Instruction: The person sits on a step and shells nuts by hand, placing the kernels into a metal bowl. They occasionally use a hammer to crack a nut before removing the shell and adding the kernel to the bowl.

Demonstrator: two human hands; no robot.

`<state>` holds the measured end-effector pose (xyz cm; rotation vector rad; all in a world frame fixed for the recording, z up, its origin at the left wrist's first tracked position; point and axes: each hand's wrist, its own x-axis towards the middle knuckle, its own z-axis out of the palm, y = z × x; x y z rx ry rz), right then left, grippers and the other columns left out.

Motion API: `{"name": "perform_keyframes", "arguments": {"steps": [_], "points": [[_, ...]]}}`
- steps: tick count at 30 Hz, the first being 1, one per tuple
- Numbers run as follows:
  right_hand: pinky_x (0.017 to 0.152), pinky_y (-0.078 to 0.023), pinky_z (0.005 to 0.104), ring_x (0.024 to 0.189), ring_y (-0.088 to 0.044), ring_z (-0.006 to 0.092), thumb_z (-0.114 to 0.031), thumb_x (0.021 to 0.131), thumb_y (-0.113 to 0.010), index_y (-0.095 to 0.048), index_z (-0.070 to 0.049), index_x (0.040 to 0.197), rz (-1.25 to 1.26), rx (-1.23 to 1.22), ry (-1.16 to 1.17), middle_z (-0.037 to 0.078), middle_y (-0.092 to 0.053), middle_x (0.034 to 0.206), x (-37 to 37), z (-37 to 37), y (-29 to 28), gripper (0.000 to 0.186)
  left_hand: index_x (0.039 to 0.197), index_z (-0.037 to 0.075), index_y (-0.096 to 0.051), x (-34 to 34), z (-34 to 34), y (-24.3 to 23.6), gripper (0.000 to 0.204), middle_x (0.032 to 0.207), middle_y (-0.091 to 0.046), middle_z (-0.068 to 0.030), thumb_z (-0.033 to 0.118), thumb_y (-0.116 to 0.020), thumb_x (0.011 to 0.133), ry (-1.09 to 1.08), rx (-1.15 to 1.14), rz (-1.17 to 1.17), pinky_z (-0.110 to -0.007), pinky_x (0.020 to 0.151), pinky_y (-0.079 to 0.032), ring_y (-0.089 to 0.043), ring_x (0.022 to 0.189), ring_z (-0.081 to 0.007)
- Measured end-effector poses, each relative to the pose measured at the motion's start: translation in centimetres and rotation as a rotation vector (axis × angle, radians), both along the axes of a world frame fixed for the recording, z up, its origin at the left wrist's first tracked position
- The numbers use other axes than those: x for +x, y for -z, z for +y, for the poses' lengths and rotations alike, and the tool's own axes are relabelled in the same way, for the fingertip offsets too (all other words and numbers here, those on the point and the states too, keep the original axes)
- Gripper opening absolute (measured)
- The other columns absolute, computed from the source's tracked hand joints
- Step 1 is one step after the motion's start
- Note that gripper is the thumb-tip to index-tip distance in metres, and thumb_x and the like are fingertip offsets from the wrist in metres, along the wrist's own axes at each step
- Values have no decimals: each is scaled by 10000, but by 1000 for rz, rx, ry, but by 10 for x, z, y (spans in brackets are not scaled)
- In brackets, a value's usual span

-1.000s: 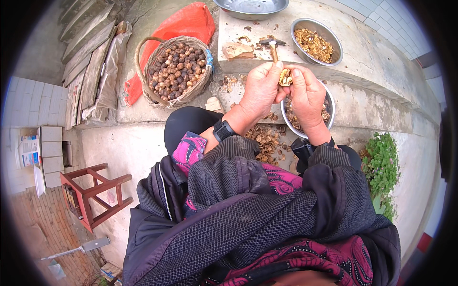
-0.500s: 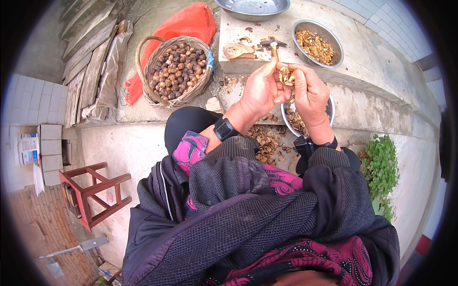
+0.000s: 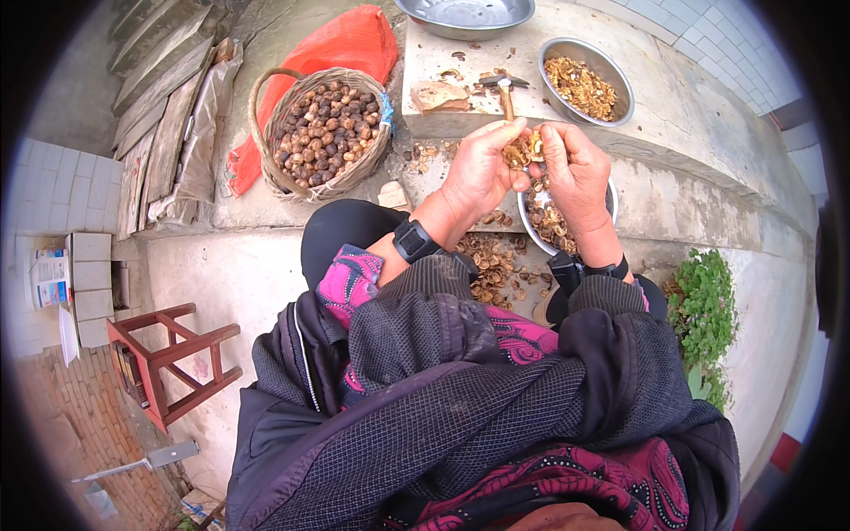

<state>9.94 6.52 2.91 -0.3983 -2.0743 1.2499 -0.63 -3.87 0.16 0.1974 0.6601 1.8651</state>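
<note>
A cracked walnut (image 3: 516, 156) is held between my two hands, its broken halves apart. My left hand (image 3: 474, 175) cups one part with its fingers curled under it and the thumb at its far side. My right hand (image 3: 575, 173) pinches the other part between thumb and fingers. Just beyond lies a hammer (image 3: 505, 85) on the concrete ledge, its handle toward me and partly hidden by my left hand. Below my right hand, a metal basin (image 3: 532, 232) holds walnut shells. Walnut kernels (image 3: 580, 87) fill a steel bowl (image 3: 625, 99) farther right on the ledge.
A wicker basket (image 3: 276, 177) of whole walnuts stands left, against a red mesh sack (image 3: 363, 44). A flat stone (image 3: 439, 96) and a large metal basin (image 3: 467, 26) sit on the ledge (image 3: 708, 133). Loose shells (image 3: 487, 270) litter the ground. A wooden stool (image 3: 181, 358) stands left, green plants (image 3: 706, 305) right.
The walnut pieces have spread wider apart between my hands, showing more broken shell and kernel. My left thumb has shifted slightly; both hands stay in nearly the same place.
</note>
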Motion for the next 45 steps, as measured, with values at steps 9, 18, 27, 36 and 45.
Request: {"name": "perform_keyframes", "arguments": {"steps": [9, 18, 27, 36, 45], "points": [[555, -431, 188, 601, -523, 23, -153, 983, -629, -690, -1, 938, 47, -98, -13, -19, -645, 751, 0, 8, -1, 169, 985, 36, -623, -2, 1, 1, 173, 906, -644, -67, 208, -610, 973, -30, -32, 167, -247, 510, -445, -620, 731, -170], [539, -396, 191, 579, -506, -5, -124, 914, -710, -682, 2, 948, -176, -21, -69, -37, -630, 623, 5, 11, 1, 133, 914, 33, -639, -1, 1, 4, 226, 852, -635, -56, 248, -620, 980, -105, -64, 125, -202, 469, -378, -556, 640, -127], [439, -315, 188, 517, -421, 41, -168, 950, -606, -621, -21, 939, 205, -964, -446, 35, -610, 728, 8, 27, 3, 148, 1063, -43, -617, -7, 0, 4, 422, 902, -650, -135, 341, -445, 1052, -108, -77, 81, -258, 615, -484, -616, 767, -190], [517, -461, 252, 593, -587, 117, -156, 928, -644, -668, -18, 1004, -11, -252, -173, 39, -661, 747, 2, 8, 3, 159, 1194, -91, -566, -3, 2, 2, 473, 1166, -633, -218, 306, -342, 1071, -188, -29, -95, -400, 959, -517, -608, 1123, -322], [626, -519, 290, 655, -670, 146, -78, 840, -725, -671, -60, 1086, -291, 256, -94, 80, -681, 773, 5, 3, 10, 253, 1275, -104, -525, -3, 6, 10, 474, 1251, -607, -216, 284, -350, 1068, -98, 46, -52, -392, 1001, -477, -596, 1147, -294]]}}
